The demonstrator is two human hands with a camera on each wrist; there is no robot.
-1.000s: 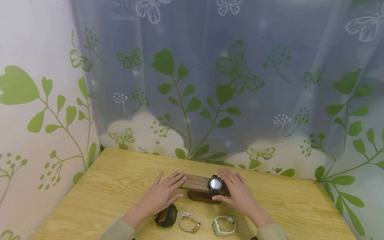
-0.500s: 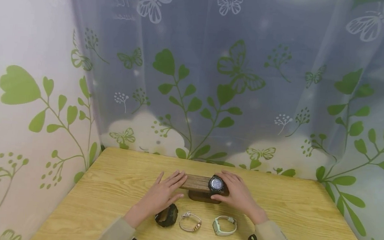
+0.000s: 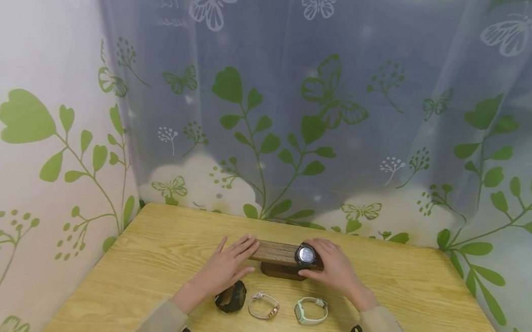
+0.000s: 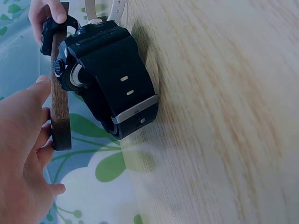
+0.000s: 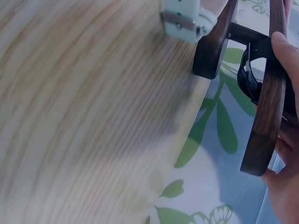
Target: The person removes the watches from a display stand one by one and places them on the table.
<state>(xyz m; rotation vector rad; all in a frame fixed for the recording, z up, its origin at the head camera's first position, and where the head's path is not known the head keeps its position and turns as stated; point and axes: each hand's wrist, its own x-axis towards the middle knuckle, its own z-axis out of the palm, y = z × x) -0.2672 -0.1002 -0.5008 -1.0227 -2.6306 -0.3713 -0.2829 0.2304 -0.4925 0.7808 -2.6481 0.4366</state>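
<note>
A dark wooden watch stand (image 3: 276, 252) with a horizontal bar stands in the middle of the table. A black digital wristwatch (image 3: 306, 256) is strapped round the bar near its right end. My right hand (image 3: 334, 272) grips this watch, thumb at the front and fingers over the far side. At the bar's left end, my left hand (image 3: 225, 267) rests its fairly straight fingers on the wood, thumb low in front. Beneath my left wrist lies a second black wristwatch (image 4: 117, 70). The right wrist view shows the bar's right end (image 5: 264, 126) sticking out past the held watch.
In front of the stand lie a pale bracelet with gold-coloured beads (image 3: 273, 312) and a mint-green wristwatch (image 3: 300, 313). The light wooden table (image 3: 422, 297) meets a curtain (image 3: 268, 135) printed with leaves and butterflies at its back edge.
My right hand has closed round the black wristwatch and slid it slightly right along the bar. The left hand stays at the bar's left end.
</note>
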